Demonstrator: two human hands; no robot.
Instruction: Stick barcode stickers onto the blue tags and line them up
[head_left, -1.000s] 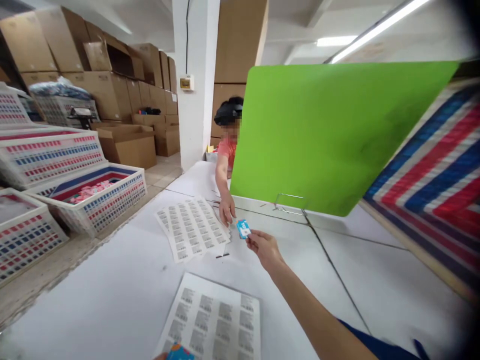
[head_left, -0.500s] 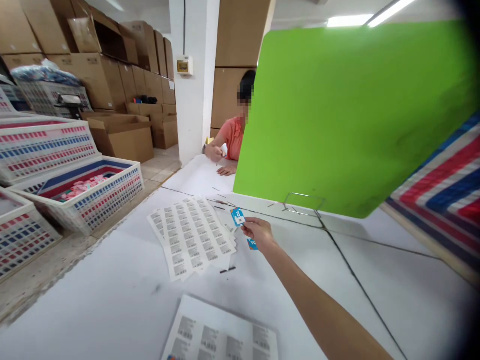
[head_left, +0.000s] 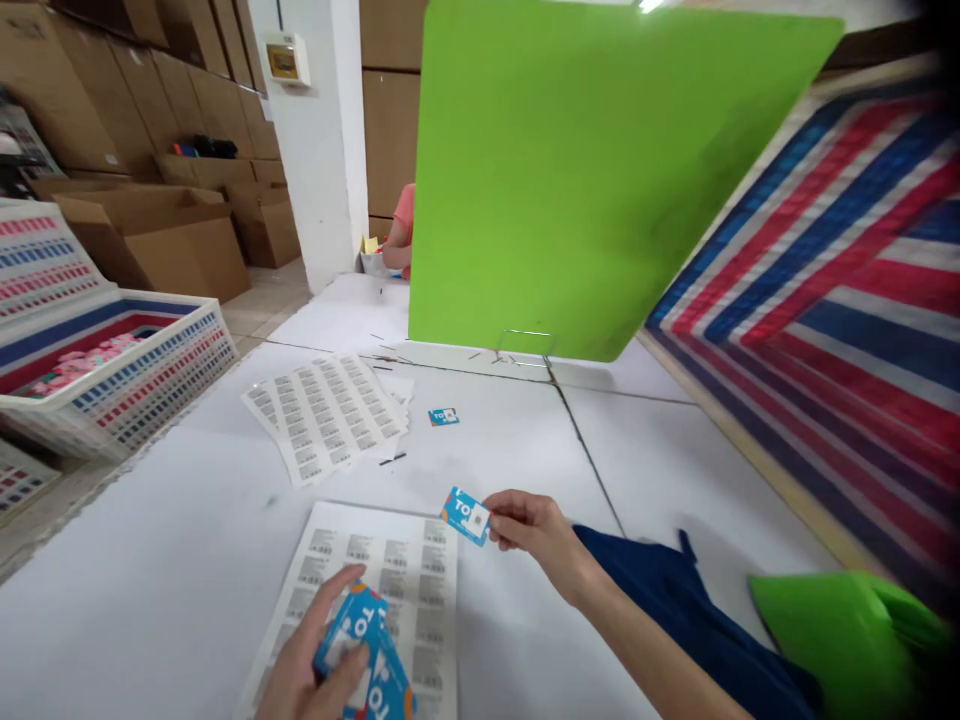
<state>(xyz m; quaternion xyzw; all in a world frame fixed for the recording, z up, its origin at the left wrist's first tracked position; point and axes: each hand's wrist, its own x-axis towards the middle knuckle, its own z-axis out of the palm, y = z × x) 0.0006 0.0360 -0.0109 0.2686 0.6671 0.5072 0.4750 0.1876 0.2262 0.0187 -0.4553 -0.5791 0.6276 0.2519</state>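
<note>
Between the thumb and fingers of my right hand (head_left: 529, 530) is a blue card (head_left: 466, 515) with white lettering and a white patch, held above the table. My left hand (head_left: 315, 655) grips several similar blue cards (head_left: 358, 630), fanned a little, with the thumb on top. Under the left hand lies a stack of label sheets (head_left: 352, 545) printed with barcodes. Another blue card (head_left: 443, 416) rests flat on the table beyond my right hand. To its left, more barcode label sheets (head_left: 330, 415) are spread in an overlapping pile.
A large green board (head_left: 562, 180) stands upright at the back in a wire stand (head_left: 525, 348). Striped fabric (head_left: 810, 220) lines the right side. Dark blue cloth (head_left: 660, 590) and a green item (head_left: 840, 630) lie at right. Crates (head_left: 150, 390) stand left; a co-worker's arm (head_left: 401, 240) shows behind.
My right hand has drawn back toward me with a blue card, leaving another on the table. My left hand with several cards has come into view. The view has turned right and down.
</note>
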